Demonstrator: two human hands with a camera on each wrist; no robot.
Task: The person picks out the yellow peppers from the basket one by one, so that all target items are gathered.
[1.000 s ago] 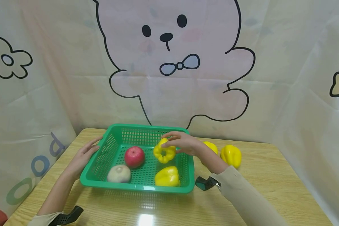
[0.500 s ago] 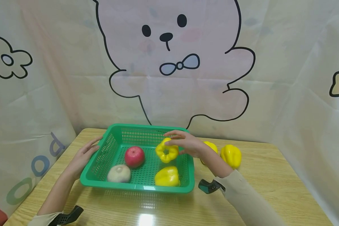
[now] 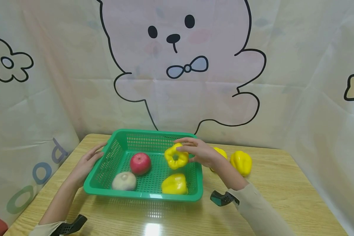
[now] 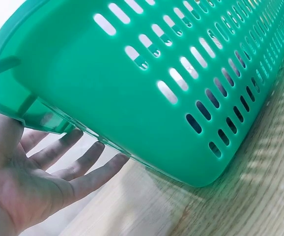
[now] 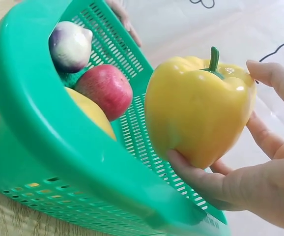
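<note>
My right hand (image 3: 199, 152) pinches a yellow bell pepper (image 5: 201, 108) between thumb and fingers. It holds the pepper over the right part of the green basket (image 3: 121, 194), its green stem showing in the right wrist view. At the basket's left side is my left hand (image 4: 39, 182), fingers spread and fairly straight, fingertips touching the outer wall; its thumb is hidden in the left wrist view. Inside the basket lie a red round fruit (image 3: 140, 163), a white-and-purple round vegetable (image 3: 124, 181) and a second yellow bell pepper (image 3: 174, 184).
Two more yellow bell peppers stand right of the basket: one (image 3: 241, 163) in full view, the other (image 3: 220, 152) partly behind my right arm. The wooden table (image 3: 271, 190) ends at a printed cloth backdrop (image 3: 177, 108), and cloth hangs along both sides too.
My right hand has shifted slightly to the right with the bell pepper, still over the basket. My left hand and the basket have stayed in place.
</note>
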